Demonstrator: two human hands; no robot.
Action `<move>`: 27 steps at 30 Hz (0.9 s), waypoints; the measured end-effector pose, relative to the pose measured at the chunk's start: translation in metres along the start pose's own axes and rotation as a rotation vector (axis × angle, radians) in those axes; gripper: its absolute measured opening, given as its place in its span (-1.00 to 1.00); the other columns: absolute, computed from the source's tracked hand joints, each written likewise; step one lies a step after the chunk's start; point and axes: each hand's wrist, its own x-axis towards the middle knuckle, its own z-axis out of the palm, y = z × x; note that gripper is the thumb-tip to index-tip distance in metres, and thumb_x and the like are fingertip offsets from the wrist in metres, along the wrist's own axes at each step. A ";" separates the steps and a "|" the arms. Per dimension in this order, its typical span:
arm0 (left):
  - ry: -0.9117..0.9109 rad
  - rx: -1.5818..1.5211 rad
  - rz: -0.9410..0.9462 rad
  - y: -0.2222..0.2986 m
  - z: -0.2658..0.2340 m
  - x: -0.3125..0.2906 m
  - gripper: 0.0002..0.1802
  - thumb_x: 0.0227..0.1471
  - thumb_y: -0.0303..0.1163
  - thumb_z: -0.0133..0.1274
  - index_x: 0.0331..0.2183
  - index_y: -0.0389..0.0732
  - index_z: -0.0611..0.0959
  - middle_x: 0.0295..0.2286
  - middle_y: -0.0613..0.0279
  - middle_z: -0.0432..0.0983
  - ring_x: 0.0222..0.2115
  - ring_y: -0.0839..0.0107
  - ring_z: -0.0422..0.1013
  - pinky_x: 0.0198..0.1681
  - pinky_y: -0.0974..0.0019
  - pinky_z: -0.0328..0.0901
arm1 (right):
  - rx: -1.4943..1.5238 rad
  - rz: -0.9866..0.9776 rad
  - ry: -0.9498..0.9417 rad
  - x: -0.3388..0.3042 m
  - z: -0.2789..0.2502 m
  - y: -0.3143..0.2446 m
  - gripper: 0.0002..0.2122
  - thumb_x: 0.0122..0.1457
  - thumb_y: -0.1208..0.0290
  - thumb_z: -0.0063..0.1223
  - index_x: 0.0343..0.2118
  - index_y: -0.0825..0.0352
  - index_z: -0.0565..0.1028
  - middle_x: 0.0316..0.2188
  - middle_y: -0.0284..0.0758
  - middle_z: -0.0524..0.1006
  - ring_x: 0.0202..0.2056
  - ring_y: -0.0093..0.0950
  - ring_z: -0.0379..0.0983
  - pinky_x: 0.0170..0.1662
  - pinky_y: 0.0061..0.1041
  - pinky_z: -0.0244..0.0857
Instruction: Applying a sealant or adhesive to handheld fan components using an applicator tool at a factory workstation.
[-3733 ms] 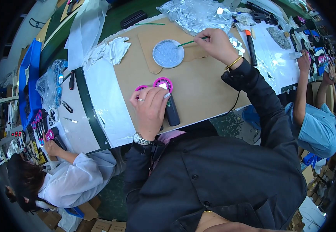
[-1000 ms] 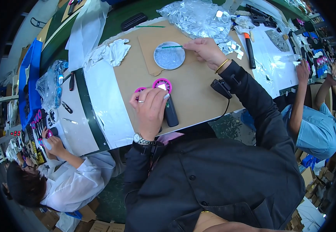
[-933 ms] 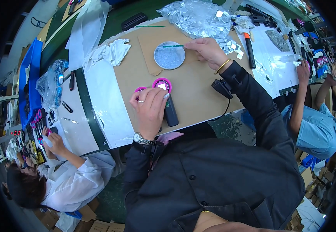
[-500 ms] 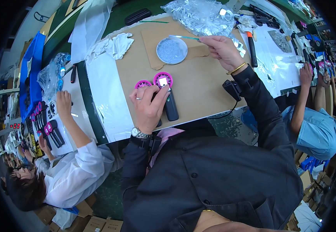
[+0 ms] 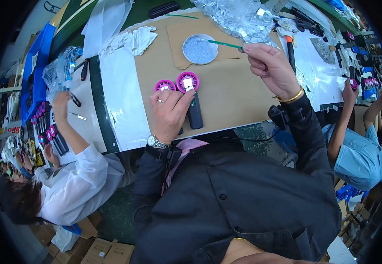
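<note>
My left hand (image 5: 169, 112) is closed with its fingertips at the neck of a black handheld fan (image 5: 195, 115) with a pink round head. A small white square (image 5: 187, 82) sits on the middle of that head, right by my fingertips. Beside it, partly under my hand, lies a second pink fan head (image 5: 164, 85); most of its handle is hidden. Between the fingertips of my right hand (image 5: 270, 66) is a thin green stick (image 5: 226, 44). Its far end reaches over a round white dish (image 5: 200, 61) holding a greyish, clear-looking paste.
Brown cardboard (image 5: 239, 97) covers the table. Behind the dish lies a plastic bag of silvery pieces (image 5: 239, 22); a white cloth (image 5: 141, 40) is at the far left. An orange-and-black tool (image 5: 290, 53) lies right. Co-workers sit both sides, one in a white sleeve (image 5: 92, 160).
My right hand has moved right and nearer, drawing the stick's tip from the dish's far rim toward its right side. My left hand stays at the fan. The whole view has shifted slightly.
</note>
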 end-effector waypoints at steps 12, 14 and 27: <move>0.010 -0.010 -0.020 0.002 -0.002 -0.002 -0.72 -0.04 -0.45 0.38 -0.20 -0.11 0.76 -0.43 0.38 0.53 -0.35 0.36 0.45 -0.12 0.19 0.17 | -0.599 -0.351 0.044 -0.026 0.026 0.040 -0.88 0.27 0.52 0.25 -0.18 0.43 0.66 -0.51 -0.50 0.45 -0.56 -0.71 0.21 -0.53 -0.63 0.03; 0.014 -0.008 -0.024 0.002 -0.003 -0.001 -0.73 -0.04 -0.46 0.38 -0.22 -0.11 0.76 -0.44 0.38 0.53 -0.35 0.36 0.45 -0.13 0.19 0.16 | -0.789 -0.535 0.025 -0.025 0.030 0.045 -0.88 0.25 0.55 0.26 -0.19 0.43 0.66 -0.51 -0.47 0.47 -0.56 -0.68 0.25 -0.52 -0.60 0.08; 0.037 -0.021 -0.041 -0.001 -0.002 -0.004 -0.76 -0.04 -0.44 0.38 -0.24 -0.10 0.74 -0.44 0.38 0.53 -0.36 0.36 0.45 -0.12 0.18 0.15 | -1.500 -1.254 -0.335 -0.025 0.041 0.041 -0.62 -0.13 0.52 0.19 -0.15 0.39 0.64 -0.47 -0.40 0.36 -0.46 -0.48 0.39 -0.50 -0.45 0.27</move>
